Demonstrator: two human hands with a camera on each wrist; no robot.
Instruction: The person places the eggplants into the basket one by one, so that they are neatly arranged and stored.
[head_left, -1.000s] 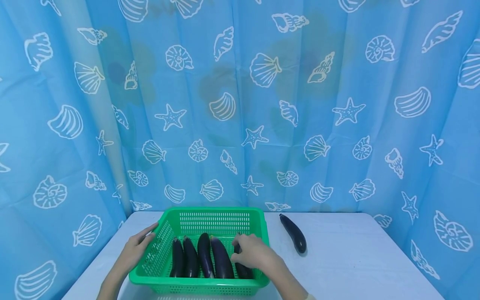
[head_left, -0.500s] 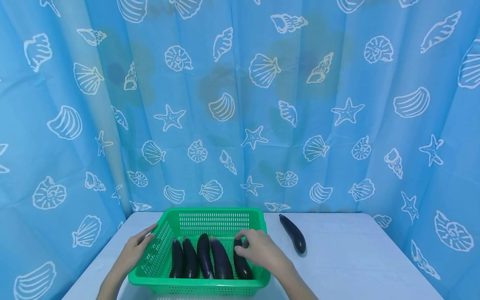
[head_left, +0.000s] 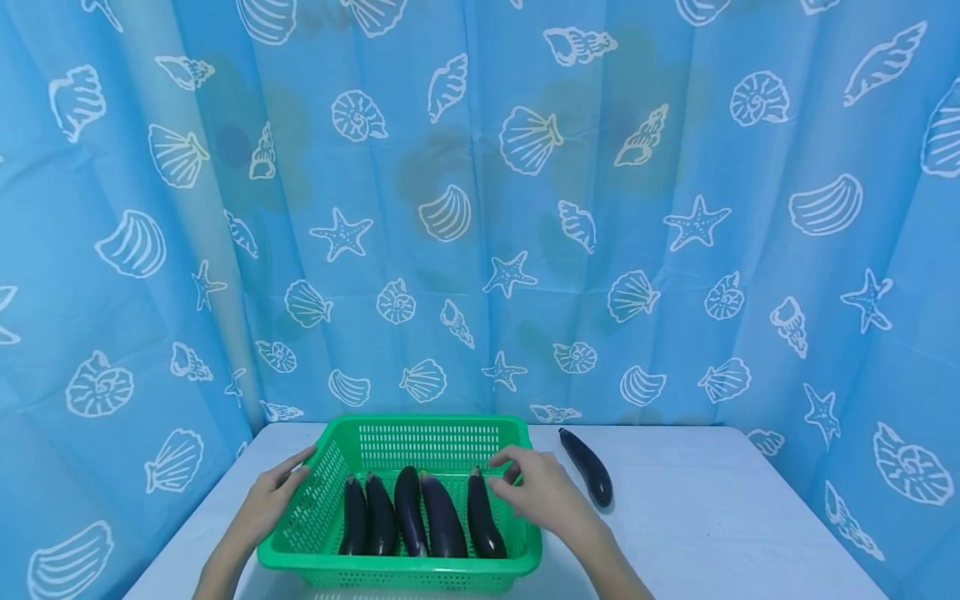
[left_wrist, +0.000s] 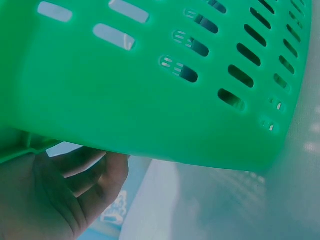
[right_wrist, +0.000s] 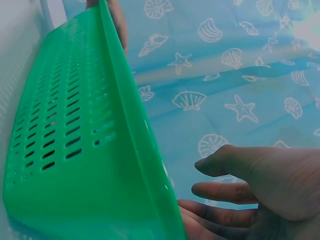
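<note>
A green plastic basket [head_left: 420, 575] with slotted walls stands on the white table. Inside lie several dark purple eggplants, side by side; one eggplant [head_left: 484, 518] lies apart from the rest, nearest the right wall. My left hand [head_left: 272, 495] holds the basket's left rim; in the left wrist view the left hand's bent fingers [left_wrist: 107, 182] meet the rim. Above the right wall hovers my right hand [head_left: 542, 490], thumb and index finger spread apart with nothing between them. The right wrist view shows the right hand [right_wrist: 260, 192] beside the basket rim, its lower fingers partly hidden behind it.
Another eggplant [head_left: 587, 468] lies on the white table [head_left: 697, 517], to the right of the basket. A blue curtain [head_left: 480, 208] printed with white shells and starfish hangs behind the table and along both sides.
My right hand has let go of the rightmost eggplant in the basket and moved up and right toward the right rim, its fingers spreading. The left hand stays at the left rim.
</note>
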